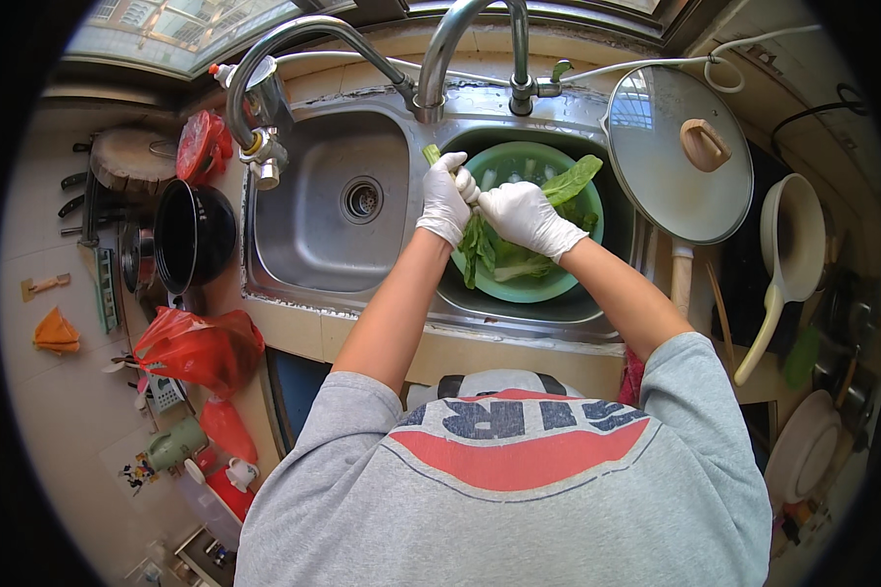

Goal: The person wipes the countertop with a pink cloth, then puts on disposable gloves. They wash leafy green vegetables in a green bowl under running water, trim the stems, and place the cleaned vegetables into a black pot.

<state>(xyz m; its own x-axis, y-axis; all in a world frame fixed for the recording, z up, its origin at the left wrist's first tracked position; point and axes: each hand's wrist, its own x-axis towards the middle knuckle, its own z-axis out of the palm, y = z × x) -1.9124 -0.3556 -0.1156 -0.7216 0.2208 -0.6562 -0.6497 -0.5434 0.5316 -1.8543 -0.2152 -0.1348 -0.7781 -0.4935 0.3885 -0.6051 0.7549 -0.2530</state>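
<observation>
My left hand [449,197], in a white glove, is closed around a leafy green vegetable, whose pale green stem [432,153] sticks out above the fingers. Its leaves [474,246] hang below that hand. My right hand [530,218], also gloved, is curled into a fist against the left fingertips and appears to grip the greens; what lies inside the fist is hidden. A broad green leaf [574,180] reaches up and right from behind it. Both hands are over a green plastic basin [523,293] in the right sink bowl, with more greens [525,268] inside.
The left sink bowl [316,213] has a drain. Two chrome faucets [432,88] stand behind the bowls. To the right are a pan with a glass lid [653,183] and a light-coloured pan [793,227]. On the left are a black pot [194,235] and a red plastic bag [205,348].
</observation>
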